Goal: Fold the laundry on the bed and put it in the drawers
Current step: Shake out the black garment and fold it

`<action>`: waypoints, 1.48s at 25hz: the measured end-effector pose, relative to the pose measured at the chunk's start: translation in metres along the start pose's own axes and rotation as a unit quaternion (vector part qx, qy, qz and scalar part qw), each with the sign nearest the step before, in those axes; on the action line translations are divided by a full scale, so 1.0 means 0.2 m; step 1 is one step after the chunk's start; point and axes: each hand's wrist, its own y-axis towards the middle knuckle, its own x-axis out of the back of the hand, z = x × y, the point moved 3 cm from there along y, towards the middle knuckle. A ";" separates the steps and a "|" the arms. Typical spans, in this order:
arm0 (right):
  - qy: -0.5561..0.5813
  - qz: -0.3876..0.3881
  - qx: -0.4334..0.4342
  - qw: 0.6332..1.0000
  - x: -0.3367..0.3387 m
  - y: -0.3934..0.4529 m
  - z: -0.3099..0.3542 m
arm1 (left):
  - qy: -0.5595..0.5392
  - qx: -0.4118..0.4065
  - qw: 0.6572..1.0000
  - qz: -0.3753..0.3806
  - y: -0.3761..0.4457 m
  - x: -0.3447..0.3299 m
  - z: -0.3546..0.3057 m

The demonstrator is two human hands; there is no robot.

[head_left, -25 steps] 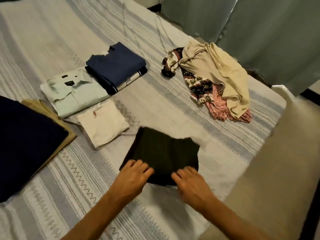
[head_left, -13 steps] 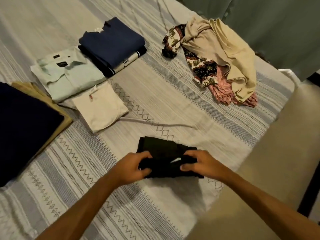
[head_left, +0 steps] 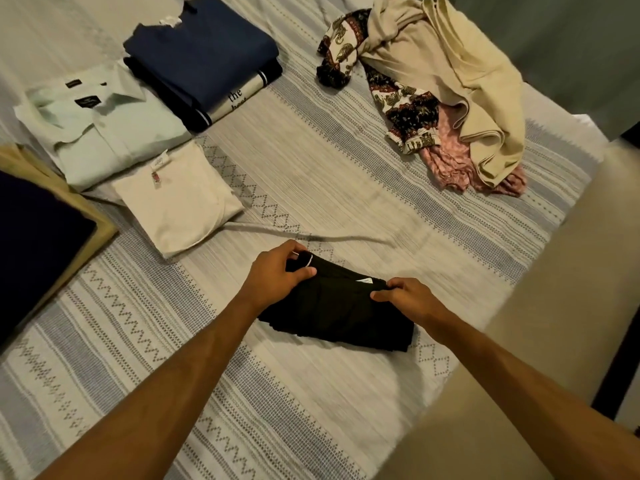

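Observation:
A folded black garment (head_left: 337,315) lies on the striped bedspread (head_left: 346,188) near the bed's front edge. My left hand (head_left: 277,275) grips its far left corner, fingers curled over the fabric. My right hand (head_left: 403,296) pinches its far right edge beside a small white label. An unfolded heap sits at the back right: a cream garment (head_left: 467,81), a patterned dark one (head_left: 401,102) and a pink one (head_left: 450,161).
Folded pieces line the left: a white top (head_left: 180,202), a pale green shirt (head_left: 104,126), a navy stack (head_left: 204,50), and a dark blue piece on a tan one (head_left: 34,237). A beige surface (head_left: 519,341) borders the bed on the right.
The black garment was folded smaller and turned. Both hands went from pressing its near edge to gripping its far corners. The view shifted closer.

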 end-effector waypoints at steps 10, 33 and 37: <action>0.032 0.048 -0.054 0.997 -0.13 -0.05 -0.19 | 0.126 0.157 0.938 0.283 -0.08 -0.01 0.11; -0.383 0.166 0.206 0.885 -1.67 -0.25 0.93 | -0.523 0.363 0.756 -0.153 -1.14 0.49 1.14; -0.372 0.168 0.232 0.883 -1.58 -0.23 0.88 | -0.338 0.352 0.841 -0.234 -1.16 0.52 1.05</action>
